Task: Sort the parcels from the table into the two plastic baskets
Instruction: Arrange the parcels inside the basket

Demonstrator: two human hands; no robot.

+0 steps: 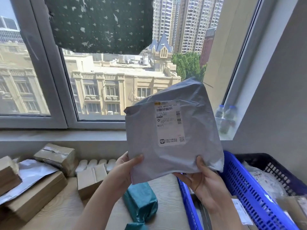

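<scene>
Head view: both hands are holding a grey poly-mailer parcel [172, 130] upright above the right part of the table [63, 211], its white shipping label [170, 122] facing the camera. Left hand [127, 170] is pinching the parcel's lower left corner, the thumb lying across the front. Right hand [201, 180] is gripping the lower right edge, the thumb on the front and the fingers curled beneath, so both grips are clamped on the parcel. Directly below the parcel, a teal-wrapped parcel [141, 203] is lying on the table near its right edge. Toward the table's far edge, a small cardboard box [90, 180] is standing just left of the teal one. Several brown cardboard boxes [34, 198] and a silver mailer [28, 176] are piling up at the table's left side. Beside the table's right edge, a blue plastic basket [249, 193] is sitting with a black plastic basket [274, 170] just beyond it; both are holding parcels. Two water bottles [226, 118] are standing on the windowsill [63, 135] behind the baskets.
</scene>
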